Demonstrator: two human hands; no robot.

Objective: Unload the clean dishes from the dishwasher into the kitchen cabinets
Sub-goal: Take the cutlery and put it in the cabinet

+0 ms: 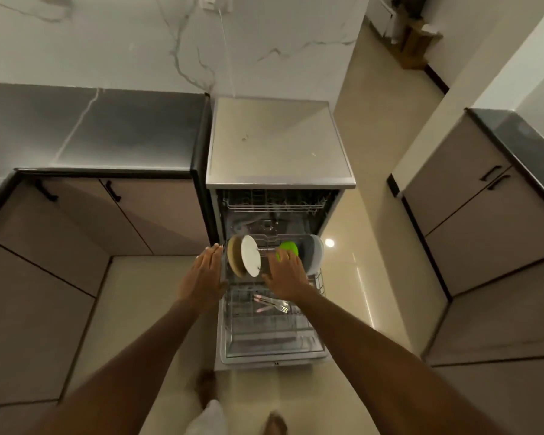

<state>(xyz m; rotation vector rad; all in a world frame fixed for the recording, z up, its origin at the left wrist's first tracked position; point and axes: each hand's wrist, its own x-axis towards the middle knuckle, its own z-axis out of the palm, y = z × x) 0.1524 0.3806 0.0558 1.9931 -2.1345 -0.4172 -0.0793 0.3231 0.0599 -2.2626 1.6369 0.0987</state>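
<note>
The dishwasher [280, 180] stands open with its lower rack [319, 285] pulled out over the door. A tan plate [234, 260] and a white plate [251, 255] stand on edge at the rack's left. A green cup [289, 247] and a grey-white bowl [314, 252] sit at the right. Forks [272, 302] lie in the rack's middle. My left hand [204, 274] hangs just left of the plates, fingers straight, holding nothing. My right hand [288, 276] hovers over the rack in front of the green cup, fingers relaxed, partly hiding it.
The upper rack [277, 200] stays inside the machine. Closed base cabinets [85, 227] under a dark counter [101, 130] stand to the left. More closed cabinets [484, 208] stand to the right. My feet [208, 384] are on the tile floor in front of the door.
</note>
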